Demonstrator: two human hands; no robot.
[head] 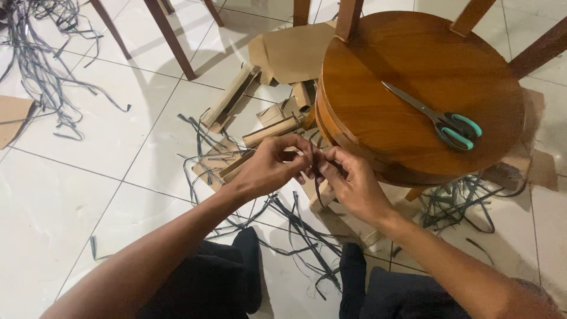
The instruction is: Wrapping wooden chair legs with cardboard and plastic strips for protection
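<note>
Head view
Left hand (pixel 269 167): closing fingers and thumb on a dark strip (pixel 317 177), pinching it just off the near-left edge of the round wooden stool (pixel 378 127).
Right hand (pixel 348 180): curling round the same strip from the other side, fingertips meeting those of the left hand; the grip is tight, little of the palm showing.
Dark strip: hanging down from between the two hands, above the floor and in front of the stool's near edge; whether a cardboard piece is also being held I cannot tell.
Scissors (pixel 437 118): lying untouched, blades shut, on the stool seat toward its right edge, teal handles pointing right.
Cardboard pieces (pixel 269 127): lying folded and flat on the tiled floor (pixel 88 195) just beyond the hands, by the stool's left edge.
Loose strips (pixel 295 224): trailing over the floor between the knees; another tangle (pixel 41 65) is sitting by the far-left corner.
Step in hand: by my judgement, working or knotting one strip between the fingertips.
Next move calls for: steady tension from both hands and a fine fingertip pinch, so the thin strip is not slipping or tearing.
</note>
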